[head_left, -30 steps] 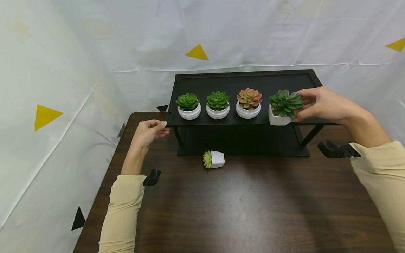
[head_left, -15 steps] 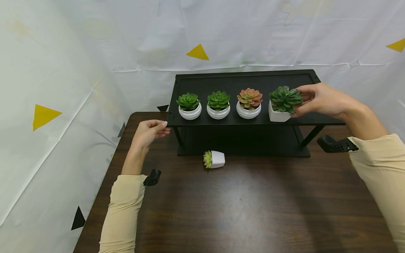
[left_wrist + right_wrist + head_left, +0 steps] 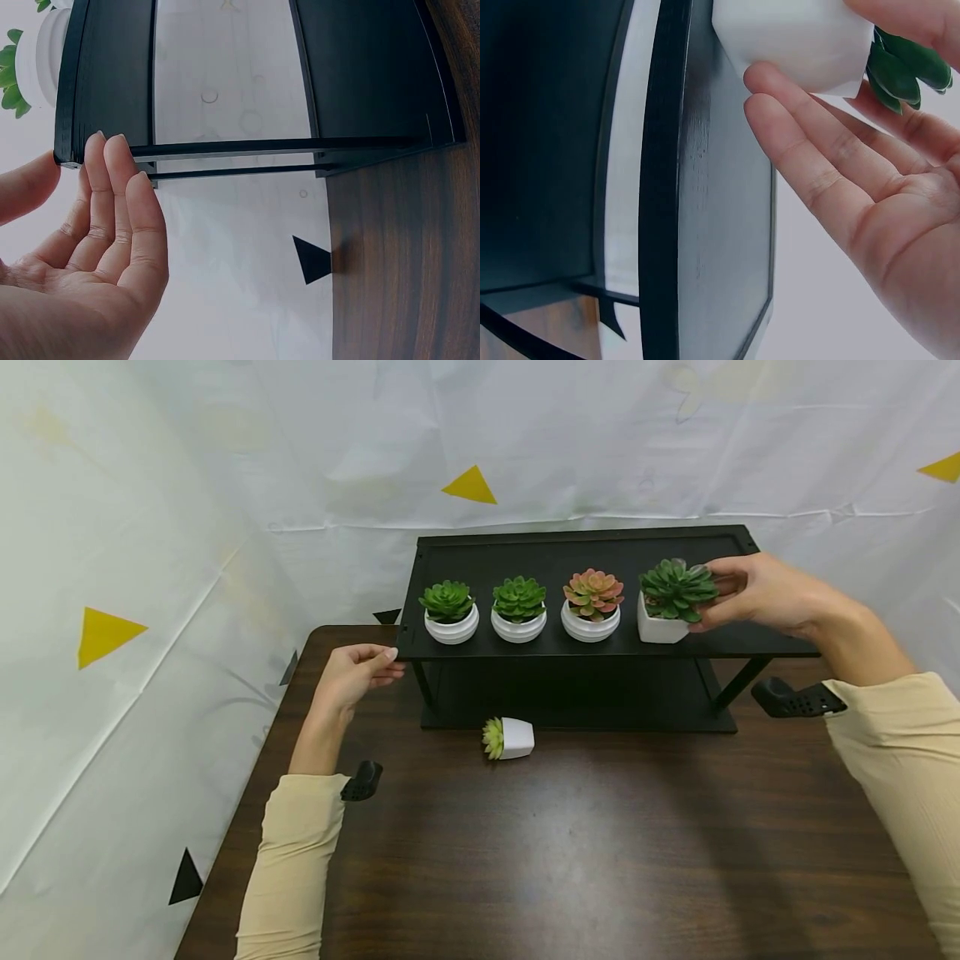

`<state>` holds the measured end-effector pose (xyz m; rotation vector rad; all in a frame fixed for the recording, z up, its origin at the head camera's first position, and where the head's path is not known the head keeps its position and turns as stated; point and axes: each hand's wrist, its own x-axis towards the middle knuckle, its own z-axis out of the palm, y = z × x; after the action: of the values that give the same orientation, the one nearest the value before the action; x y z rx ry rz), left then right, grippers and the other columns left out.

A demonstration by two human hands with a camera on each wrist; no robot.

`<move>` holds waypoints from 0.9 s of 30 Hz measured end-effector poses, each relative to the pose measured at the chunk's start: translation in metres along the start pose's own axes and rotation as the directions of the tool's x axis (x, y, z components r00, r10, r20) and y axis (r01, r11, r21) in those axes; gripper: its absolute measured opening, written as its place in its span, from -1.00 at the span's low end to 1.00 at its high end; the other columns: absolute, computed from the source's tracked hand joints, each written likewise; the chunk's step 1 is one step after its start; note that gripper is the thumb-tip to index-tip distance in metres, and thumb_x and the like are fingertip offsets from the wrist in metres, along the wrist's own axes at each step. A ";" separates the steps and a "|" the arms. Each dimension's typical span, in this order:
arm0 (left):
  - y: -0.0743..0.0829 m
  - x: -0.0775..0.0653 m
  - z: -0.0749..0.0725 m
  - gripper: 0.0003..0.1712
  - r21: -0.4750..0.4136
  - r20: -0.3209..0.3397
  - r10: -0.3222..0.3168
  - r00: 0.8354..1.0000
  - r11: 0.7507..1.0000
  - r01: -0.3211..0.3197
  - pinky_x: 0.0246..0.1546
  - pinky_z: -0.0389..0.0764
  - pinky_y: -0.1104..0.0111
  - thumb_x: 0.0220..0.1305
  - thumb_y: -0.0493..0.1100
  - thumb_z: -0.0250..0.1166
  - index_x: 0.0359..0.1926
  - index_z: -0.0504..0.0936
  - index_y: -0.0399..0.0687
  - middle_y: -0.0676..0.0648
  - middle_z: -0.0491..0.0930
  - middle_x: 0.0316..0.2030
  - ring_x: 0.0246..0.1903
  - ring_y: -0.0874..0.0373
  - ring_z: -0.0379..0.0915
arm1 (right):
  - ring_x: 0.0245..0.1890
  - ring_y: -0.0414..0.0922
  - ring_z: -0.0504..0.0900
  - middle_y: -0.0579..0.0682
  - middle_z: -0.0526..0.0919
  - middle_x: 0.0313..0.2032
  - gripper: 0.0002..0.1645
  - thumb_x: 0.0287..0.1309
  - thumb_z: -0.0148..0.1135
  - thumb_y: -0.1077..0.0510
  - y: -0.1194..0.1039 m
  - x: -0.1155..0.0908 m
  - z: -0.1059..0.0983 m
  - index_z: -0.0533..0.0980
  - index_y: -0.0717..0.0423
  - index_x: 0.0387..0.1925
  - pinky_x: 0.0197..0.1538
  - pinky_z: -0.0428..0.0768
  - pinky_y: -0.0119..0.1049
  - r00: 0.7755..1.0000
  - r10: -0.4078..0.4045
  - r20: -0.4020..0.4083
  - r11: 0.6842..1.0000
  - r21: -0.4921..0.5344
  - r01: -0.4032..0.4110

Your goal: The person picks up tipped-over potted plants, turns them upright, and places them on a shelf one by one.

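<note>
My left hand (image 3: 351, 677) pinches the front left corner of a black two-tier shelf (image 3: 517, 556), thumb above and fingers below its edge, as the left wrist view also shows. At the top tier's right end, my right hand (image 3: 776, 596) grips a dark green potted succulent (image 3: 663, 628) by its square white pot. In the right wrist view the white pot (image 3: 795, 45) is at the shelf surface, partly behind the fingers. To its left stand a pink-orange succulent (image 3: 591, 625) and two green succulents, a middle one (image 3: 517, 628) and a left one (image 3: 451, 631), in round white pots.
A small light green succulent in a white pot (image 3: 517, 739) lies on its side on the dark wooden table (image 3: 570, 860), before the lower tier (image 3: 562, 697). White sheeting (image 3: 337, 460) with yellow and black triangles hangs behind and at left.
My right hand has moved the dark green succulent slightly back from the shelf's front edge, roughly into line with the others. The left hand has stayed at the corner.
</note>
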<state>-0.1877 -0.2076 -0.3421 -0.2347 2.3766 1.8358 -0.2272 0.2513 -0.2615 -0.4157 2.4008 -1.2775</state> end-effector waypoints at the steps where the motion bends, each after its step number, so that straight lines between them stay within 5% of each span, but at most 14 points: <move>1: 0.000 0.000 0.000 -0.63 0.000 0.000 0.001 1.000 1.000 -0.001 -0.19 0.57 0.39 0.31 -0.19 0.13 0.00 0.47 -0.42 -0.21 0.56 -0.23 -0.37 0.24 0.56 | -0.23 -0.15 0.64 -0.10 0.60 -0.16 -0.34 0.08 0.21 0.38 0.000 0.000 0.000 0.19 0.38 0.20 -0.15 0.58 -0.38 1.000 0.002 0.000 1.000 0.000 -0.002; 27: 0.001 -0.001 -0.001 -0.63 -0.010 0.005 -0.004 1.000 1.000 0.004 -0.17 0.57 0.36 0.31 -0.20 0.12 0.01 0.47 -0.42 -0.16 0.57 -0.27 -0.37 0.24 0.56 | -0.26 -0.13 0.64 -0.08 0.56 -0.15 -0.32 0.11 0.11 0.45 0.003 0.006 -0.004 0.11 0.39 0.26 -0.17 0.59 -0.31 0.999 0.029 0.025 0.999 0.030 -0.030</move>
<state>-0.1870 -0.2079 -0.3409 -0.2359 2.3621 1.8447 -0.2344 0.2537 -0.2627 -0.3832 2.3549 -1.2872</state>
